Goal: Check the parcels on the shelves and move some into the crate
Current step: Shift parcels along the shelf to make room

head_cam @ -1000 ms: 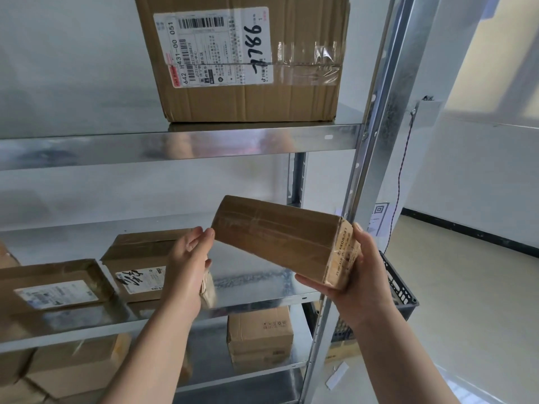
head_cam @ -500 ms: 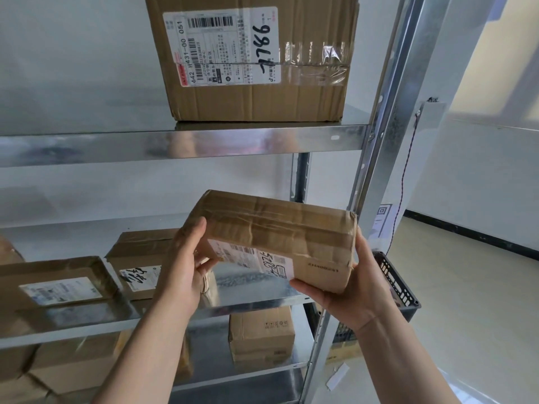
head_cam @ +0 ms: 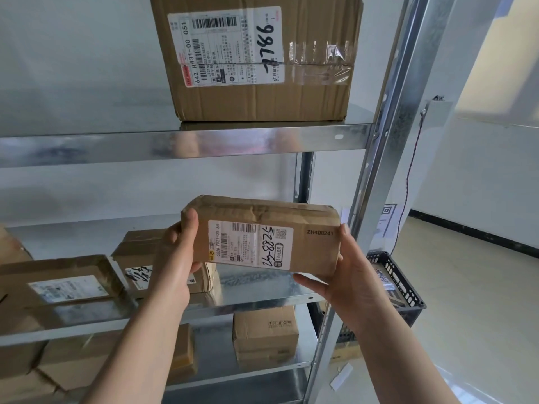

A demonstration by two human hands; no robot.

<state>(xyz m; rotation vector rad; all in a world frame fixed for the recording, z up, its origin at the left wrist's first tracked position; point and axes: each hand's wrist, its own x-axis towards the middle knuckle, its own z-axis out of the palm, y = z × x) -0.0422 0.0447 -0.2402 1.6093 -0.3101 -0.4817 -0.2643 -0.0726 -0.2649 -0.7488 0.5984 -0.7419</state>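
Note:
I hold a long brown cardboard parcel (head_cam: 309,243) in the air in front of the middle shelf (head_cam: 256,293), its white shipping label facing me. My left hand (head_cam: 178,258) grips its left end, thumb over the top corner. My right hand (head_cam: 344,272) grips its right end from below and behind. A black plastic crate (head_cam: 405,293) stands on the floor to the right of the metal rack, partly hidden by the upright post and my right arm.
A large box (head_cam: 256,59) with a label sits on the upper shelf (head_cam: 186,141). Two flat parcels (head_cam: 58,281) lie on the middle shelf at left. More boxes (head_cam: 265,330) fill the lower shelf. The rack's upright post (head_cam: 388,147) stands right of the parcel.
I have rotated the parcel from its plain taped side to its labelled side and levelled it. Both hands shifted to its ends, and my view moved slightly closer.

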